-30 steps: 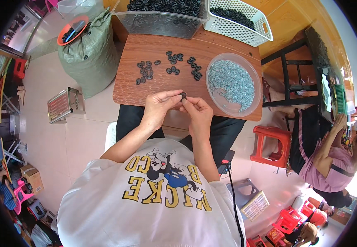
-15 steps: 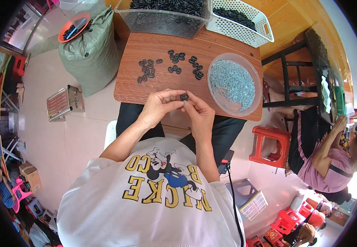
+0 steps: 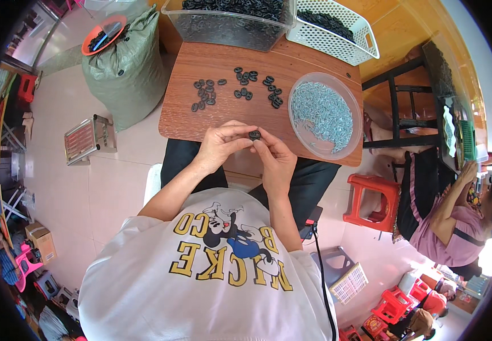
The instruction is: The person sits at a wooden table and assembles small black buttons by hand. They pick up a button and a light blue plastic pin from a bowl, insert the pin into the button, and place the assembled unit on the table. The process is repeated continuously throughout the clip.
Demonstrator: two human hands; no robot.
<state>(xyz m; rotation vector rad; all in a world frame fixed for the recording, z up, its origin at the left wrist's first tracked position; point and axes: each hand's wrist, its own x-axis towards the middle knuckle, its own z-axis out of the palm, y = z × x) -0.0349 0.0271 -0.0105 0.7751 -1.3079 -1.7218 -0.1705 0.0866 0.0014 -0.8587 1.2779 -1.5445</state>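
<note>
A small black oval part (image 3: 254,135) is pinched between the fingertips of both hands, just over the near edge of the wooden table (image 3: 200,128). My left hand (image 3: 223,146) closes on it from the left with thumb and fingers. From the other side my right hand (image 3: 275,156) grips it the same way. Whether a screw is in the part is too small to tell. Beyond my hands lie loose clusters of similar black parts (image 3: 205,91). A round clear tub (image 3: 360,122) of small silvery screws (image 3: 321,116) stands beside them on the right.
At the table's far edge are a clear bin (image 3: 229,37) and a white perforated basket (image 3: 337,48), both holding black parts. A stuffed green sack (image 3: 124,79) carries an orange bowl (image 3: 123,25) at left. A red stool (image 3: 371,202) and a seated person (image 3: 450,227) are at right.
Both hands keep the same pinch on the black oval part. The view has shifted slightly; nothing on the table has visibly moved.
</note>
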